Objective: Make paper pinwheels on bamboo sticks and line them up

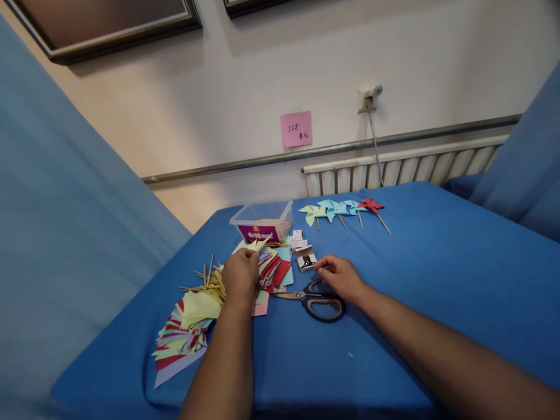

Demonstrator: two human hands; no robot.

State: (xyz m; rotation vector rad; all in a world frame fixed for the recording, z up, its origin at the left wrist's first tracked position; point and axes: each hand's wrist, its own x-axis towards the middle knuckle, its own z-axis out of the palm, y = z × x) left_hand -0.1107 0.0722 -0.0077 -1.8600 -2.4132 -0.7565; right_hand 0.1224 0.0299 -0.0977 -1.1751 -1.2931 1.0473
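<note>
My left hand [240, 275] is closed on a folded yellow paper piece [256, 245] above a pile of red, blue and yellow paper pieces [273, 268]. My right hand [339, 276] is pinched at the edge of a small open box of pins [306, 258]; what its fingertips hold is too small to make out. Dark-handled scissors [315, 297] lie just below my right hand. Wooden sticks [207, 280] lie left of my left hand.
A stack of coloured paper squares [184, 335] sits near the table's left front edge. A clear plastic tub [262, 221] stands behind the pile. Several finished pinwheels [341, 209] lie at the back. The table has a blue cloth [437, 280]; a radiator [394, 169] runs behind it.
</note>
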